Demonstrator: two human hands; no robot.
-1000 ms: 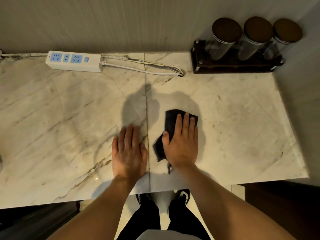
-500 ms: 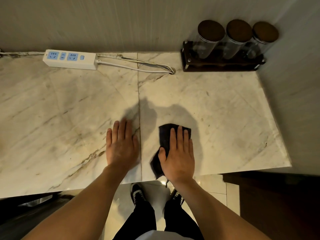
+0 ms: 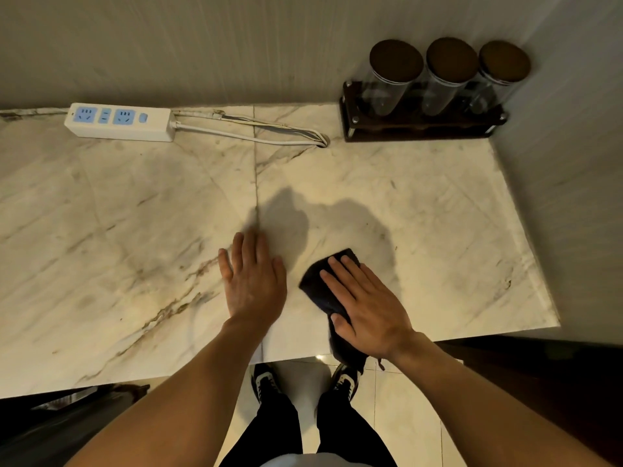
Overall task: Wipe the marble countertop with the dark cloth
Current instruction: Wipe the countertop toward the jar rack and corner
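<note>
The marble countertop [image 3: 135, 230] is pale with brown veins and a seam running front to back. A dark cloth [image 3: 315, 283] lies flat on it near the front edge, right of the seam, and one end hangs over the edge. My right hand [image 3: 362, 305] presses flat on the cloth, fingers pointing up and to the left, and covers most of it. Beside it, my left hand [image 3: 253, 281] rests flat on the bare marble with fingers spread, holding nothing.
A white power strip [image 3: 119, 121] with its cable [image 3: 256, 133] lies along the back wall. At the back right corner stands a dark wooden rack [image 3: 421, 128] with three lidded glass jars. A wall bounds the right side. My feet [image 3: 266, 379] show below the front edge.
My right hand has drawn the cloth toward the front edge and turned it, so its end now hangs over. My left hand has stayed flat on the marble.
</note>
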